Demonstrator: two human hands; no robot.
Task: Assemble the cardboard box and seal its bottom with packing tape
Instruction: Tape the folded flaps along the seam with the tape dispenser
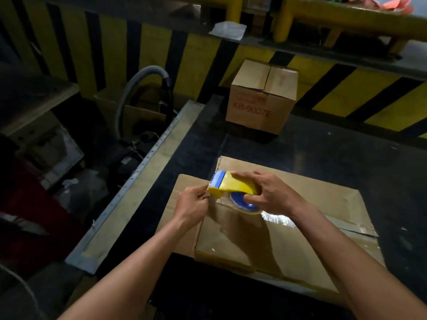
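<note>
Gripping the yellow tape dispenser point(233, 186) with the right hand point(271, 195), fingers curled round its body, just above the cardboard box point(305, 245). Pinching its blue front end with the left hand point(193, 202), over the box's left edge, both forearms stretched forward.

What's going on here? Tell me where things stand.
A person is sealing a cardboard box on the table. The right hand grips a yellow dispenser held over the box's closed flaps. The left hand pinches at the dispenser's front end, probably the loose end, though that is hard to see. A shiny strip of tape already lies along the seam. A second box, closed, stands farther back.
</note>
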